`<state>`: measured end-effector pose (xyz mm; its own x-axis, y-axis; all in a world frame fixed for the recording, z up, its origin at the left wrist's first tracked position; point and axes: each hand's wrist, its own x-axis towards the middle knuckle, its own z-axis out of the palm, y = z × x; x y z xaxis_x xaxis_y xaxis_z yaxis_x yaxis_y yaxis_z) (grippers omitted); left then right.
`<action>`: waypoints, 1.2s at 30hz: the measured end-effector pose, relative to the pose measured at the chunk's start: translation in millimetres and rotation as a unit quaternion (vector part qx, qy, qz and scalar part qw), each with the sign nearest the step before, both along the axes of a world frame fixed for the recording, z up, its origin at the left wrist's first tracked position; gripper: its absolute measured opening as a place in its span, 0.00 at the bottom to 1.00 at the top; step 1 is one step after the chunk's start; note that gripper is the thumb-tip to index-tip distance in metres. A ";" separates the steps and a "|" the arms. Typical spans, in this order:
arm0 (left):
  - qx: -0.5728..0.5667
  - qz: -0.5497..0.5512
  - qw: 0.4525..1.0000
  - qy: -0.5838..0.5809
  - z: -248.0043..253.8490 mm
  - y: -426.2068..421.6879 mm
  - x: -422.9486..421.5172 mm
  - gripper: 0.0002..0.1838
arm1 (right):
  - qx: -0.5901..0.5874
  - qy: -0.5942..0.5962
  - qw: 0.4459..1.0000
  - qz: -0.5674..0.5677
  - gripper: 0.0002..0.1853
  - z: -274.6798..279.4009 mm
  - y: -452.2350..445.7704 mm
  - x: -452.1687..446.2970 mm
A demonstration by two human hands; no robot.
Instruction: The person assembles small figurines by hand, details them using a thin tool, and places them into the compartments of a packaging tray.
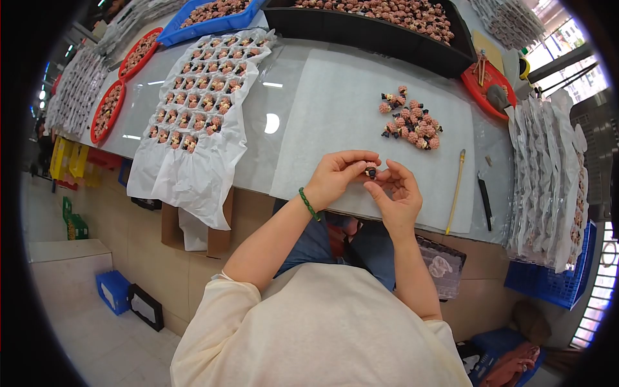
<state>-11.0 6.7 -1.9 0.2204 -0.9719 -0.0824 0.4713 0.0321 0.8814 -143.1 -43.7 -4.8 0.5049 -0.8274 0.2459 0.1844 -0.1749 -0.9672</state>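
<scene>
Table [267,97] carries a white sheet [348,90], probably to protect finishes; tray [190,177] left, bin [400,49] far. Figure pile [418,127] sits just beyond the hands, presumably for reach. Left hand [338,175], wrist bent inward, pinches one figure [371,171] over the sheet's near part, likely for control. Right hand [401,193] faces it, fingers curled, parted; I can't tell if they touch.

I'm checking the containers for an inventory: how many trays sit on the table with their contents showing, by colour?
Red trays: 3
Blue tray: 1
Black tray: 1
Total: 5
</scene>
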 end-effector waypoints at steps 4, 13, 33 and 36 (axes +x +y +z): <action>-0.012 -0.007 0.999 0.034 -2.0 0.5 1.8 0.12 | -0.022 0.008 0.999 -0.022 0.21 -1.9 1.0 -2.5; -0.003 0.026 0.986 0.164 1.0 1.7 8.2 0.13 | -0.169 0.164 0.969 -0.071 0.19 38.2 -27.8 24.7; 0.021 -0.005 0.999 0.050 2.4 0.1 4.3 0.14 | -0.007 0.003 0.999 0.052 0.19 10.8 -5.4 11.9; 0.035 -0.006 0.999 0.027 -3.5 0.5 5.7 0.14 | 0.045 -0.023 0.999 -0.003 0.18 5.1 -0.8 11.4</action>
